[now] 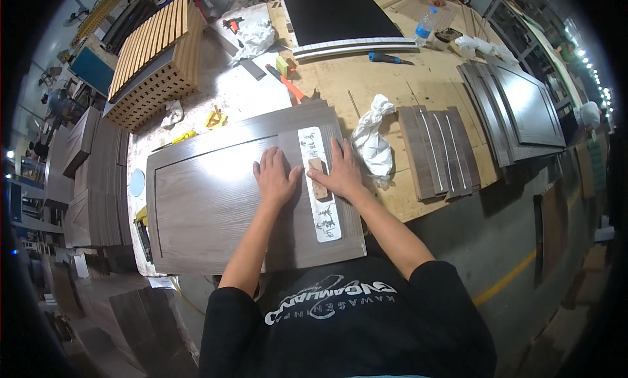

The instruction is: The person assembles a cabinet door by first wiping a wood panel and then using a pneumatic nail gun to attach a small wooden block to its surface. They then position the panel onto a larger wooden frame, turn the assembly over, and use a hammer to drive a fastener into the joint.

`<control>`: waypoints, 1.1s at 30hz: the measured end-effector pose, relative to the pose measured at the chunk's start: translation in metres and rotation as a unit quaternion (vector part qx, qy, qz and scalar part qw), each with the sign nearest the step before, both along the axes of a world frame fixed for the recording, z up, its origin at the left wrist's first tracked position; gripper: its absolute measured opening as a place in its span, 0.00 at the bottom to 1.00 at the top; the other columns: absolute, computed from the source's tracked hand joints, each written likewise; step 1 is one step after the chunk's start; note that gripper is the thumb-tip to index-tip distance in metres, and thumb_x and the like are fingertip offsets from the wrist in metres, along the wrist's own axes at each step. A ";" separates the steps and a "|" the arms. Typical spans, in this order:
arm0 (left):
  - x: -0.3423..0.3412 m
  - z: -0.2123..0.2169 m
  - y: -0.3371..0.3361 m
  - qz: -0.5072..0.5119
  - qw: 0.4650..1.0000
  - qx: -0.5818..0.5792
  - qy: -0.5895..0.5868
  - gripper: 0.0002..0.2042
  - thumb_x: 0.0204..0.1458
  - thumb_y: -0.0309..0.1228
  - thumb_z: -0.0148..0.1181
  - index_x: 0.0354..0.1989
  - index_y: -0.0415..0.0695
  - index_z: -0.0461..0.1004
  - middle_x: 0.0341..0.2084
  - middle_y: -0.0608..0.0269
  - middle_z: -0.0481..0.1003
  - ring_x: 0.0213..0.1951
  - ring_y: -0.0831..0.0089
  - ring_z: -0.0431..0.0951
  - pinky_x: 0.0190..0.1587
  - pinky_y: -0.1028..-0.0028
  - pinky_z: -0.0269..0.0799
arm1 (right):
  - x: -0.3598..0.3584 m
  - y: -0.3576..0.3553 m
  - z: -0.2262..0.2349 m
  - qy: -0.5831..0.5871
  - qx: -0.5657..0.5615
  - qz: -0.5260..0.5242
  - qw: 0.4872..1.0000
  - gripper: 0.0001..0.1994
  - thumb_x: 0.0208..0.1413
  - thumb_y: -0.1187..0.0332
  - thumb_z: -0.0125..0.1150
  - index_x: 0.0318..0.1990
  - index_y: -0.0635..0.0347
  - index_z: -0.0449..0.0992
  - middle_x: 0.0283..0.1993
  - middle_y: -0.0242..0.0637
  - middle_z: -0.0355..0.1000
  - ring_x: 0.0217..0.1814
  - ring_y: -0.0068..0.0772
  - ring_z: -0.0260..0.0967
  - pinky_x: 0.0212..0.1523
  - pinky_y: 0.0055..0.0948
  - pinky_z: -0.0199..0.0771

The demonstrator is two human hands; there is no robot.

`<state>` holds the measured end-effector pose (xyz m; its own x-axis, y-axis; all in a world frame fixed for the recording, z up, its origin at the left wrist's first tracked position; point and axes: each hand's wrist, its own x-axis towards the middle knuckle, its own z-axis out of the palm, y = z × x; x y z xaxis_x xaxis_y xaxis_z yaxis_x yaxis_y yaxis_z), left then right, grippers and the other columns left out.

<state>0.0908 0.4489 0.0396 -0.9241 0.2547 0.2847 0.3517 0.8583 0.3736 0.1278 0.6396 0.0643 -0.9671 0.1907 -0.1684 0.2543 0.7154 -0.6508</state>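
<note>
A brown wood-grain cabinet door panel (209, 201) with a recessed centre lies flat in front of me. Across its right part runs a white strip (325, 221) with handwriting and a small wooden block (318, 179) on its middle. My left hand (276, 175) rests on the panel just left of the strip, fingers spread. My right hand (341, 172) lies over the strip and the panel's right border, its thumb touching the block and its fingers stretched out. Whether the hand bears down on the strip cannot be seen.
Right of the panel are crumpled white paper (373, 139), brown slats (428, 155) with white lines, and stacked doors (517, 109). Beyond lie an orange-handled tool (288, 83), a blue-handled tool (387, 58) and a water bottle (425, 27). A slatted wooden stack (157, 57) stands far left.
</note>
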 end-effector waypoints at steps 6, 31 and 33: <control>0.000 -0.001 0.004 0.019 1.000 -0.025 -0.001 0.32 0.54 0.49 0.55 0.62 0.39 0.63 0.63 0.49 0.61 0.67 0.51 0.56 0.66 0.45 0.47 | -0.096 -0.004 0.014 0.000 0.113 0.022 0.993 0.60 0.35 0.31 0.66 0.72 0.57 0.48 0.75 0.52 0.37 0.78 0.57 0.27 0.72 0.62 0.28; 0.000 0.011 0.009 0.004 0.998 -0.031 -0.051 0.34 0.54 0.48 0.56 0.64 0.37 0.60 0.66 0.51 0.58 0.69 0.51 0.53 0.67 0.43 0.42 | -0.134 -0.016 -0.006 0.065 0.133 0.126 0.981 0.37 0.42 0.38 0.66 0.60 0.38 0.69 0.73 0.38 0.50 0.77 0.46 0.37 0.63 0.81 0.28; 0.001 0.012 0.008 0.026 0.997 -0.037 -0.063 0.35 0.54 0.48 0.56 0.65 0.37 0.58 0.66 0.49 0.57 0.69 0.50 0.52 0.67 0.43 0.43 | -0.129 -0.015 -0.009 0.101 0.145 0.120 0.977 0.37 0.41 0.37 0.66 0.60 0.37 0.69 0.71 0.36 0.53 0.76 0.44 0.41 0.63 0.82 0.30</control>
